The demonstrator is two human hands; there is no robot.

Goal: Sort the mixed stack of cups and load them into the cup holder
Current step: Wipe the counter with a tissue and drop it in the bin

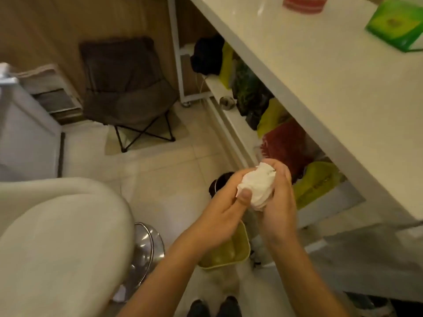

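Note:
A crumpled white tissue (pixel 257 186) is pressed between both hands in front of me, above the floor. My left hand (pixel 225 203) grips it from the left, thumb on top. My right hand (pixel 278 197) cups it from the right. A red-and-white striped cup (pixel 302 4) stands at the far edge of the white table (pixel 320 83) at upper right, blurred. No cup holder is visible.
A green tissue packet (pixel 397 25) lies on the table. Under the table a shelf (pixel 231 110) holds yellow, red and dark bags. A yellow-green bin (pixel 226 255) sits below my hands. A white chair (pixel 57 236) is at lower left, a dark folding chair (pixel 128 92) beyond.

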